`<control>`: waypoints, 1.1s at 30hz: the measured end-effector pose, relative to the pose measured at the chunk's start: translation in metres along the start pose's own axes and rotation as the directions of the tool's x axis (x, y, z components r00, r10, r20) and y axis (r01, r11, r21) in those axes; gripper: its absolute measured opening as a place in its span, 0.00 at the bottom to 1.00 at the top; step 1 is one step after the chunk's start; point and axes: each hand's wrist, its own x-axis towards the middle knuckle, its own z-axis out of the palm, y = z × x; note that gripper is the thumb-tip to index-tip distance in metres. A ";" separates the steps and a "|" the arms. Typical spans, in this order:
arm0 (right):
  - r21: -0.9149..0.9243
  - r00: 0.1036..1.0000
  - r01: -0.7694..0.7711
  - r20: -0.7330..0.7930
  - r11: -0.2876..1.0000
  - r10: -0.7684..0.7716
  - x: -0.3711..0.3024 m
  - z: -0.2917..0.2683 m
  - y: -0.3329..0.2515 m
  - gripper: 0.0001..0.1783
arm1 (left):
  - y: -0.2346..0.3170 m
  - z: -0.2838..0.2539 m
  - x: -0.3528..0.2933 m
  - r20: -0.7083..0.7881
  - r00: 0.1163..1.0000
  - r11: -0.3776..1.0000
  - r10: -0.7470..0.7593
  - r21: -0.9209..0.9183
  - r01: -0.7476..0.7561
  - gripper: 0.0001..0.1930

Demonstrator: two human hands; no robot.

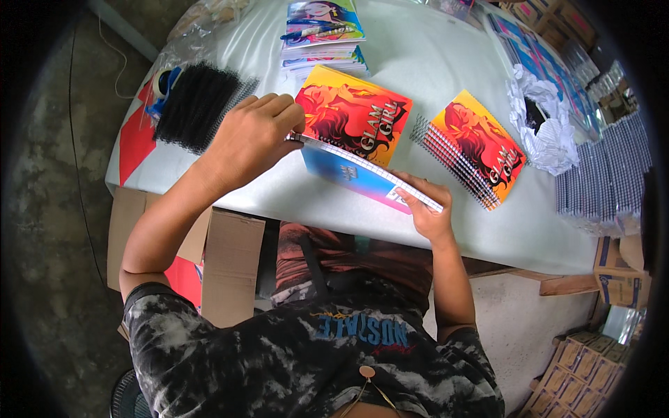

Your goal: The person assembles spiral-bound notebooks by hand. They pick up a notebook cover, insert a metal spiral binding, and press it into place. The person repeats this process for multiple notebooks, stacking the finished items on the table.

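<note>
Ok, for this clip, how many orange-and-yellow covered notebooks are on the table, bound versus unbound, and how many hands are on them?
Orange-and-yellow notebook with spiral binding, lying free on the table: 1
Orange-and-yellow notebook without visible spiral, held at its edge by the left hand and right hand: 1
Hands on it: 2
Total notebooks with this cover: 2

My white table (432, 56) carries a spiral-bound notebook (477, 148), a stack of notebooks (325, 38) and black binding coils (197, 103). Crumpled wrapping (547, 125) (whitish) lies at its right.
</note>
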 end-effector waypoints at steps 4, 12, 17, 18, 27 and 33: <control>-0.076 0.994 0.108 -0.003 0.991 -0.108 -0.002 0.006 0.000 0.19 | -0.009 0.009 -0.002 -0.083 0.985 0.988 0.151 0.056 -0.147 0.16; -0.135 0.979 0.197 -0.035 0.971 -0.203 -0.008 0.023 -0.004 0.19 | -0.015 0.134 -0.043 -0.463 0.882 0.961 0.084 0.273 0.051 0.54; -0.152 0.939 0.342 0.013 0.927 -0.344 -0.004 0.032 -0.009 0.18 | -0.040 0.134 -0.032 -0.811 0.574 0.989 0.116 0.150 0.012 0.58; -0.136 0.931 0.365 0.032 0.921 -0.364 -0.006 0.038 -0.012 0.18 | -0.063 0.166 -0.035 -0.846 0.530 0.997 -0.048 -0.069 -0.020 0.59; -0.192 0.900 0.436 0.084 0.879 -0.428 -0.007 0.040 -0.009 0.18 | -0.033 0.119 -0.018 -0.948 0.311 0.996 -0.071 -0.083 -0.024 0.57; -0.208 0.894 0.439 0.007 0.874 -0.448 -0.005 0.028 -0.001 0.16 | -0.002 0.145 -0.036 -0.865 0.469 0.984 0.178 0.160 -0.078 0.52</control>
